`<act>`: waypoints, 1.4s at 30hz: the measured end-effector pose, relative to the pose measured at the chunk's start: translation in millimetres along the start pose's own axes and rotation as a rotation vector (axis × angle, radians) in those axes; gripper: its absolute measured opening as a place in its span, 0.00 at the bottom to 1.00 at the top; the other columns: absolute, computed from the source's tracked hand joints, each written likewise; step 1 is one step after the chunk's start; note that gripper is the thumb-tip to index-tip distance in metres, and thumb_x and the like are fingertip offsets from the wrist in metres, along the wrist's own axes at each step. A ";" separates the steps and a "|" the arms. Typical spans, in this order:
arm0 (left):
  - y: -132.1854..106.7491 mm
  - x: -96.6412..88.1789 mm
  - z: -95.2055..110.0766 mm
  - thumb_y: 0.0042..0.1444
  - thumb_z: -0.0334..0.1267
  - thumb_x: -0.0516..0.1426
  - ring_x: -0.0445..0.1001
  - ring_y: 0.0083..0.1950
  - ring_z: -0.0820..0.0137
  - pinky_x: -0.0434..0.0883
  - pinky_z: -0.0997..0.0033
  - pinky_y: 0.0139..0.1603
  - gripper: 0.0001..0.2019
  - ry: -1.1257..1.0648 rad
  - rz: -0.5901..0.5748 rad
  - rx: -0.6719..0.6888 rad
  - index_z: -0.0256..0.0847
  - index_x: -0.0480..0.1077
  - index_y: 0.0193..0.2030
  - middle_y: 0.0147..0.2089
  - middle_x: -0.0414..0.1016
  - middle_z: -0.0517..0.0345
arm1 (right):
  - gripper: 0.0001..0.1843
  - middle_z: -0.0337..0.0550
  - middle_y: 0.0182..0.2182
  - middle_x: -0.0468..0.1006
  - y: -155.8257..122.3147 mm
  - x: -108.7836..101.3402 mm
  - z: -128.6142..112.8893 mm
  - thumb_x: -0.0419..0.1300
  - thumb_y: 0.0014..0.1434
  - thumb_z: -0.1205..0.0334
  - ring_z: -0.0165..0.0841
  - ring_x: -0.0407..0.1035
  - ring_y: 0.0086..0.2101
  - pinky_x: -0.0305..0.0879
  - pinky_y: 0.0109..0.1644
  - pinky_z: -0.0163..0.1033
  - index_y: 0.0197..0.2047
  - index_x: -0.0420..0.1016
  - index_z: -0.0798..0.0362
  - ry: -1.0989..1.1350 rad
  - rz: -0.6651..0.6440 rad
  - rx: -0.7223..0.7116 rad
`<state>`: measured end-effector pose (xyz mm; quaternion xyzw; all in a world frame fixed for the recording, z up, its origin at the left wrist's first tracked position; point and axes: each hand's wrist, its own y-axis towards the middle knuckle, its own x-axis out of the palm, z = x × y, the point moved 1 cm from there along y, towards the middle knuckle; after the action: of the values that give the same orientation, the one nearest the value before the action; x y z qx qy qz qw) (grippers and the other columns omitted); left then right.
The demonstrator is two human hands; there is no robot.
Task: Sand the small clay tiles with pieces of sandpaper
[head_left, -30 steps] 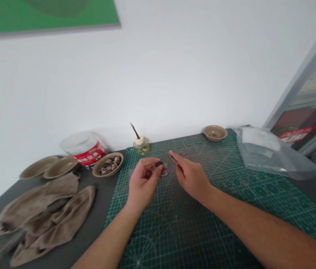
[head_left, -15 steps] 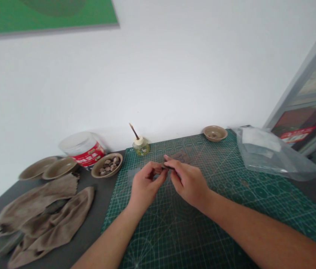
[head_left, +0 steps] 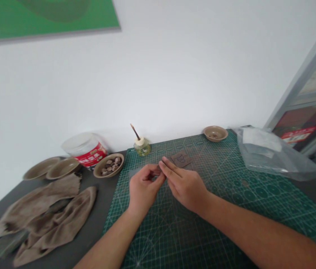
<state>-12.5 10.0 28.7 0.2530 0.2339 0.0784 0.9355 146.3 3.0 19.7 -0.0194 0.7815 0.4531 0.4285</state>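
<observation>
My left hand (head_left: 146, 186) and my right hand (head_left: 187, 185) meet over the green cutting mat (head_left: 152, 231). Between the fingertips of the left one is a small dark brown piece (head_left: 160, 167), mostly covered by fingers, so its kind is unclear. The left thumb and index finger are pinched on it. Over it lie the straightened fingers of my right hand, pressed together, with the thumb hidden below. Just behind the fingers, a brown flat sheet with dark line marks (head_left: 180, 158) rests on the mat.
Left are a bowl of brownish lumps (head_left: 95, 172), a white tub with a red label (head_left: 90, 155), two shallow bowls (head_left: 38, 170) and brown cloths (head_left: 62, 224). Behind stands a glass jar with a brush (head_left: 142, 148). A small bowl (head_left: 215, 133) and plastic bag (head_left: 270, 157) lie right.
My right fingers have straightened and moved slightly left over the small dark piece, covering more of it. More of the marked brown sheet shows behind them. The view has shifted slightly.
</observation>
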 end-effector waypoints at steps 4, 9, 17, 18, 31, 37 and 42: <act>0.1 -0.3 0.3 0.53 0.35 0.64 0.75 0.30 0.73 0.71 0.77 0.32 0.03 -0.005 0.028 0.006 0.39 0.76 0.35 0.31 0.79 0.61 | 0.26 0.52 0.63 0.65 0.1 -1.2 3.4 0.47 0.67 0.70 0.38 0.74 0.53 0.73 0.56 0.44 0.67 0.62 0.58 0.032 0.009 0.034; 0.8 -0.4 -0.2 0.54 0.34 0.64 0.75 0.30 0.73 0.72 0.76 0.34 0.02 0.008 0.011 0.010 0.39 0.76 0.35 0.30 0.78 0.61 | 0.26 0.50 0.64 0.64 0.4 -2.3 5.9 0.48 0.67 0.69 0.38 0.73 0.53 0.71 0.58 0.44 0.67 0.61 0.55 0.058 -0.010 0.042; 0.1 3.0 -6.1 0.53 0.36 0.64 0.76 0.30 0.72 0.73 0.75 0.32 0.05 -0.062 0.030 -0.036 0.39 0.75 0.36 0.30 0.78 0.60 | 0.26 0.52 0.63 0.66 0.3 -2.2 2.9 0.48 0.66 0.70 0.39 0.73 0.53 0.71 0.58 0.44 0.67 0.62 0.57 0.071 -0.009 0.066; 0.1 3.3 -6.9 0.53 0.36 0.64 0.76 0.30 0.72 0.73 0.75 0.32 0.06 -0.072 0.034 -0.040 0.39 0.75 0.37 0.30 0.78 0.60 | 0.27 0.51 0.63 0.66 0.1 -1.7 2.8 0.48 0.66 0.70 0.38 0.73 0.54 0.71 0.59 0.44 0.67 0.61 0.56 0.072 -0.010 0.074; 0.7 2.9 -7.2 0.55 0.37 0.63 0.73 0.31 0.72 0.71 0.73 0.34 0.07 -0.148 0.037 -0.022 0.41 0.72 0.39 0.30 0.73 0.62 | 0.27 0.46 0.63 0.67 0.2 -0.1 12.1 0.49 0.66 0.70 0.32 0.67 0.59 0.66 0.63 0.40 0.68 0.60 0.54 0.176 0.052 0.160; 2.6 5.2 -7.9 0.54 0.36 0.62 0.69 0.28 0.74 0.68 0.76 0.30 0.06 -0.153 -0.011 -0.051 0.40 0.68 0.33 0.28 0.70 0.63 | 0.29 0.47 0.65 0.63 -0.3 -0.4 -0.2 0.50 0.66 0.69 0.36 0.70 0.57 0.69 0.61 0.44 0.70 0.56 0.52 0.159 -0.001 0.066; 1.2 4.7 -9.4 0.55 0.37 0.62 0.71 0.30 0.73 0.70 0.75 0.33 0.06 -0.127 -0.023 -0.048 0.40 0.70 0.35 0.30 0.71 0.62 | 0.30 0.47 0.65 0.63 0.0 0.2 5.1 0.49 0.66 0.70 0.36 0.69 0.58 0.69 0.61 0.43 0.70 0.55 0.52 0.174 0.003 0.081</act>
<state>-12.8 16.3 20.3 0.2320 0.1752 0.0571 0.9551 149.5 6.8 18.5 -0.0401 0.8334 0.4185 0.3587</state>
